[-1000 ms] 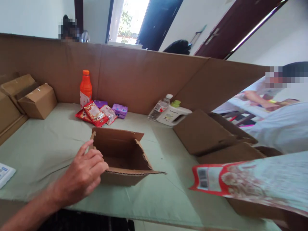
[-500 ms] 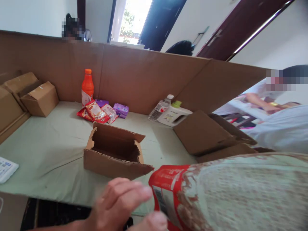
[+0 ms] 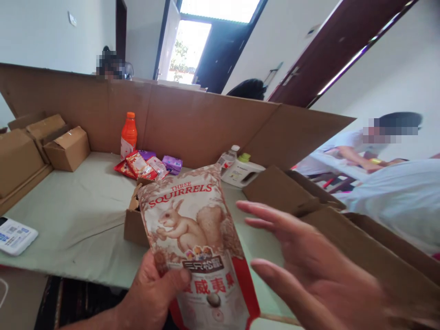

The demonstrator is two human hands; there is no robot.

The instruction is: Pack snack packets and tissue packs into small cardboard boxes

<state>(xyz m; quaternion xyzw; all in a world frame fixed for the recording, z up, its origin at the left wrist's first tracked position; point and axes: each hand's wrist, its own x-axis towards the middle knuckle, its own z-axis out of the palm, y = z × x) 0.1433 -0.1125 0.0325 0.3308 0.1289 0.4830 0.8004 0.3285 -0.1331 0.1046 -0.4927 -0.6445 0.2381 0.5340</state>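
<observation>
My left hand (image 3: 156,288) grips a snack pouch (image 3: 195,243) printed with a squirrel and the words THREE SQUIRRELS, thumb across its front, held upright in front of me. My right hand (image 3: 309,266) hovers just right of the pouch, fingers spread and empty, not touching it. Behind the pouch an open cardboard box (image 3: 135,220) sits on the green-covered table (image 3: 75,206), mostly hidden by the pouch.
An orange bottle (image 3: 129,135), red and purple snack packets (image 3: 144,166), a water bottle (image 3: 227,160) and a white detergent jug (image 3: 242,170) stand by the cardboard wall (image 3: 192,123). Cardboard boxes (image 3: 67,147) left, flattened cartons (image 3: 285,190) right. A white device (image 3: 15,234) lies at left. Other people sit beyond.
The pouch has come from the right into my left hand and now stands upright facing me. My right hand has let it go and spread apart. The view has tilted up slightly.
</observation>
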